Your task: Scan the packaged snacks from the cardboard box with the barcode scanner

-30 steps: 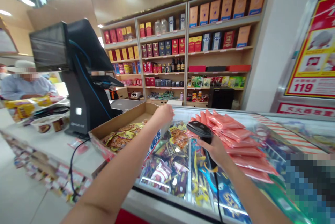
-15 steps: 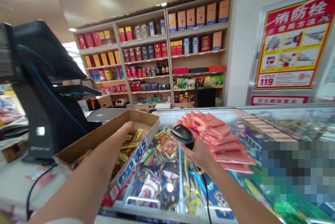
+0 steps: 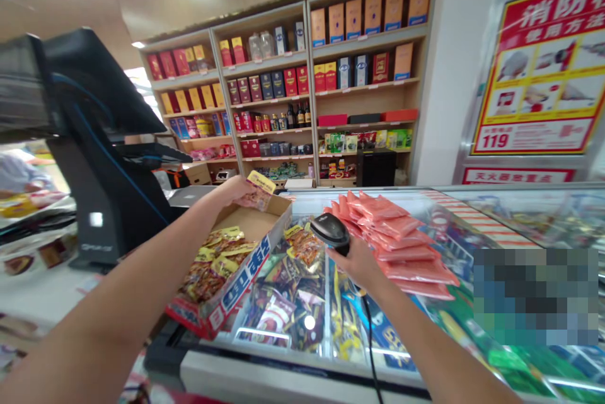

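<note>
My left hand (image 3: pixel 235 190) is raised above an open cardboard box (image 3: pixel 246 273) and pinches a small snack packet (image 3: pixel 258 192) with a yellow top. The box holds several more such packets (image 3: pixel 212 262) and rests on the edge of a glass-topped freezer (image 3: pixel 425 227). My right hand (image 3: pixel 360 262) grips a black barcode scanner (image 3: pixel 331 231) by its handle, its head turned toward the box. The scanner's cable (image 3: pixel 368 341) hangs down along my forearm. A fanned row of pink packets (image 3: pixel 401 240) lies on the glass just right of the scanner.
A black checkout terminal (image 3: pixel 89 139) stands on the counter at left, with a person in a light shirt (image 3: pixel 16 171) behind it. Shelves of boxed goods and bottles (image 3: pixel 293 89) fill the back wall. A red and yellow poster (image 3: pixel 543 70) hangs at right.
My left hand went down into the box, then rose out of it holding a packet. The right hand with the scanner stayed over the freezer glass. The view swung slightly.
</note>
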Available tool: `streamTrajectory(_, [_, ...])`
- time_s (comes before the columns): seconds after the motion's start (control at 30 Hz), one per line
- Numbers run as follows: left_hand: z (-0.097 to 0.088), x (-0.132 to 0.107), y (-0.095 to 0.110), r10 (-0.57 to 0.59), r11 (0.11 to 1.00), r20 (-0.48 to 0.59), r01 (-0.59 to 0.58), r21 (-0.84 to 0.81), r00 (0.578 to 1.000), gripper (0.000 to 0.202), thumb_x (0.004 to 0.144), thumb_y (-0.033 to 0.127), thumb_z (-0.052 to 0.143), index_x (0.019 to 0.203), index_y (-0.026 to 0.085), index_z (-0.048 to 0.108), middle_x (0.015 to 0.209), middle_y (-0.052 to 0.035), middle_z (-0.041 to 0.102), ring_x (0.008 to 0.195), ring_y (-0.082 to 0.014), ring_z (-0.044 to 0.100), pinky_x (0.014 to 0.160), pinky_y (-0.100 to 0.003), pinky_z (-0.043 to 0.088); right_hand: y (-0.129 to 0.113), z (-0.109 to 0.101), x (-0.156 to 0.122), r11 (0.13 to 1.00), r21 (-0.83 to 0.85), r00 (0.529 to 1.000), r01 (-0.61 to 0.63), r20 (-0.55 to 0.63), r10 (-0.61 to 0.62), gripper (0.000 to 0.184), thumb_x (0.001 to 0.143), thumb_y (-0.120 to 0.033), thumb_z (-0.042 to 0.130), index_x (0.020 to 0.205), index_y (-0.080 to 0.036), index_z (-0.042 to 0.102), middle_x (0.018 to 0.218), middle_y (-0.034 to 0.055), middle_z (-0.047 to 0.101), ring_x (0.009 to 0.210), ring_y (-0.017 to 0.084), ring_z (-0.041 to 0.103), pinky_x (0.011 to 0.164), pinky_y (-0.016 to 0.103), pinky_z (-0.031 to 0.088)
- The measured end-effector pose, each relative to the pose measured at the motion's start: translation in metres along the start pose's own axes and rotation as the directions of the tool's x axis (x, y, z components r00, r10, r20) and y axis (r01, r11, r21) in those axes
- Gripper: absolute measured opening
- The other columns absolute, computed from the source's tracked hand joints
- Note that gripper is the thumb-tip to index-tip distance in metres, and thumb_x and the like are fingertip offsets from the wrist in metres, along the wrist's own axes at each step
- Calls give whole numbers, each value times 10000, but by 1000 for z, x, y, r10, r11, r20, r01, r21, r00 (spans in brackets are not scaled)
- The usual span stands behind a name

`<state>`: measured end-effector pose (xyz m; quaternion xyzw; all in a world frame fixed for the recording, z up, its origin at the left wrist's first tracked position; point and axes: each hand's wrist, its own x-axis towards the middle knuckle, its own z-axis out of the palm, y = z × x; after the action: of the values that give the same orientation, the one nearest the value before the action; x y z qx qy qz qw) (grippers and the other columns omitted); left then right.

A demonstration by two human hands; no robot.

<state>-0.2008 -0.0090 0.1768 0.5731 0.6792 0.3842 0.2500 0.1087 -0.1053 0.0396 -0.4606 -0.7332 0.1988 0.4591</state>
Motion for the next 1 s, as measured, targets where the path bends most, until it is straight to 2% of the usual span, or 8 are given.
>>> streamTrajectory(0.1, [24, -52, 12, 71, 893, -79, -99, -439, 994, 268, 744, 193, 742, 965, 99, 623, 753, -78, 717, 588, -179, 697, 553, -293, 596, 0, -1, 0, 999, 44, 999, -19, -27, 20, 205, 746, -393, 634, 753, -191, 668, 500, 25, 599, 587, 250, 654, 523, 289, 443])
streamTrajectory(0.17, [51, -83, 7, 142, 785, -119, -185, -592, 983, 290, 788, 209, 700, 1046, 129, 598, 901, -83, 731, 666, -177, 716, 593, -304, 607, 1, -2, 0, 996, 76, 998, -42, -35, 45, 214, 745, -401, 639, 781, -194, 677, 474, 7, 585, 551, 233, 645, 509, 282, 437])
streamTrajectory(0.23, [83, -101, -6, 148, 721, -140, -204, -662, 979, 284, 813, 226, 661, 1072, 153, 567, 974, -83, 726, 681, -183, 719, 592, -314, 610, 3, -2, 1, 992, 114, 997, -61, -30, 65, 224, 755, -418, 635, 763, -198, 678, 445, -5, 572, 517, 217, 632, 500, 278, 437])
streamTrajectory(0.37, [149, -94, -42, 95, 664, -117, -150, -733, 989, 282, 799, 237, 657, 1040, 167, 528, 907, -58, 707, 625, -169, 704, 574, -300, 602, 7, -1, 1, 982, 156, 994, -105, -9, 108, 291, 771, -450, 627, 618, -202, 622, 413, -1, 557, 452, 195, 604, 492, 285, 446])
streamTrajectory(0.47, [178, -74, -69, 0, 631, -118, -92, -771, 993, 299, 766, 259, 689, 980, 156, 508, 845, -38, 674, 589, -155, 691, 597, -312, 601, 9, 1, 1, 967, 203, 988, -154, 24, 152, 265, 746, -437, 643, 646, -193, 622, 418, -6, 556, 411, 182, 582, 465, 285, 441])
streamTrajectory(0.67, [188, -64, -97, 50, 589, -130, -134, -797, 990, 398, 742, 339, 711, 1018, 163, 483, 834, -28, 661, 633, -177, 707, 660, -349, 602, 6, -3, 2, 823, 472, 946, -316, 222, 236, 191, 679, -375, 667, 634, -205, 592, 534, 4, 618, 356, 126, 517, 374, 262, 410])
streamTrajectory(0.87, [189, -67, -91, 39, 567, -120, -121, -815, 992, 375, 755, 340, 698, 992, 173, 459, 783, -16, 665, 603, -160, 693, 630, -319, 599, 6, -4, 2, 861, 378, 921, -341, 318, 225, 244, 673, -381, 668, 552, -191, 576, 415, -11, 557, 318, 125, 492, 350, 250, 396])
streamTrajectory(1.0, [190, -66, -90, 26, 563, -129, -121, -817, 991, 369, 751, 322, 701, 990, 167, 467, 791, -10, 658, 589, -147, 685, 602, -298, 593, 12, 0, 2, 859, 385, 922, -337, 321, 218, 240, 657, -391, 681, 611, -179, 579, 512, 2, 611, 332, 134, 525, 346, 257, 403])
